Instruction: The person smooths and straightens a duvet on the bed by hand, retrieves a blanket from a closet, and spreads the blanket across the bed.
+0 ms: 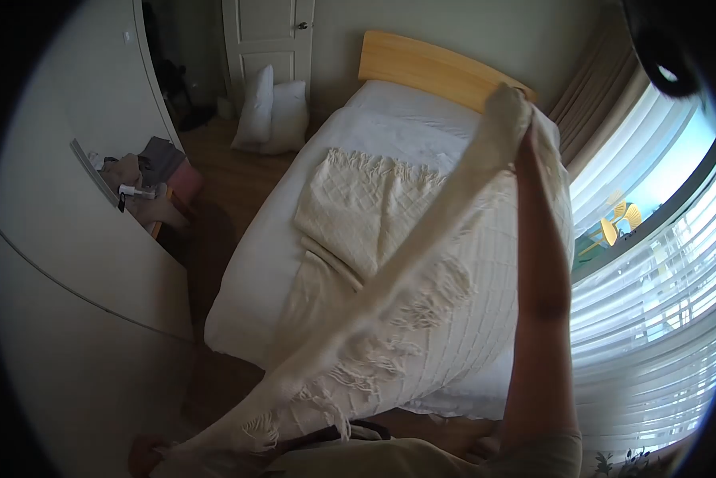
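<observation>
A cream throw blanket [378, 211] with fringed edges lies over the white duvet [250, 299], partly folded on top of itself. One long edge of it is pulled taut in a diagonal band above the bed. At the band's upper end, my right hand [527, 115] is closed on the cloth with the arm stretched far forward. Its fingers are mostly hidden by the fabric. Low at the left, my left hand [144, 456] grips the other end, dim and near the edge of view. Loose fringe hangs below the band, close to my body.
The bed has a wooden headboard [437, 68] at its far end. Two white pillows [274, 115] lean by a door [270, 36]. Clothes [162, 159] are piled at the left beside a pale cabinet [79, 263]. Sheer curtains [637, 319] cover the window at right.
</observation>
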A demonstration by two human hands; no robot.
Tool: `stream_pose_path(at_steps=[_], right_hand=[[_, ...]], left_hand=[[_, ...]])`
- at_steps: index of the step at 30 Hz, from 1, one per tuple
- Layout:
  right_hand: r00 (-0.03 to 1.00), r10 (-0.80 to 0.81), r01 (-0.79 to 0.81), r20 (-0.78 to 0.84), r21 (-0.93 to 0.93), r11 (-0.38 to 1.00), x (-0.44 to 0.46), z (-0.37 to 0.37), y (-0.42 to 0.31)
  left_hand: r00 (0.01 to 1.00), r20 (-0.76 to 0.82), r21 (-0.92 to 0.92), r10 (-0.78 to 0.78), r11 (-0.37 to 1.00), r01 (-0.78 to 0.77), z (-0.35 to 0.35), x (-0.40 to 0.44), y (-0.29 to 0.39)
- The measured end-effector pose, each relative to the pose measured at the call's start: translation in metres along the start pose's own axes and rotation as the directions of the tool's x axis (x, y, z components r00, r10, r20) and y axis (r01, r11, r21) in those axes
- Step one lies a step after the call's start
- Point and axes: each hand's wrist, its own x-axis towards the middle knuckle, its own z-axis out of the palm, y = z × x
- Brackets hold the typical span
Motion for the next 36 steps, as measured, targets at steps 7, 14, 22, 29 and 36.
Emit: stream_pose_path(at_steps=[7, 14, 22, 29, 36], right_hand=[[0.675, 0.084, 0.073, 0.733, -0.179, 0.981, -0.157, 0.282, 0.344], [0.479, 0.181, 0.069, 0.859, -0.242, 0.968, -0.287, 0.226, 0.36], [0.815, 0.576, -0.423, 0.06, -0.617, 0.664, -0.156, 0.093, 0.358], [0.91, 0.186, -0.411, -0.37, -0.864, 0.29, -0.07, -0.021, 0.499], [0.79, -0.026, -0.612, -0.612, -0.791, -0.004, 0.0, -0.057, 0.54]], left_hand=[[0.984, -0.174, -0.983, 0.044, -0.068, -0.171, 0.081, 0.257, 0.055], [0.905, 0.142, -0.978, 0.401, 0.196, 0.067, 0.096, 0.346, 0.201], [0.689, 0.621, -0.761, 0.374, 0.499, 0.415, 0.068, 0.315, 0.247], [0.694, 0.657, -0.634, 0.295, 0.715, 0.296, 0.096, 0.245, 0.148], [0.564, 0.826, -0.286, 0.02, 0.876, 0.388, 0.109, 0.232, 0.059]])
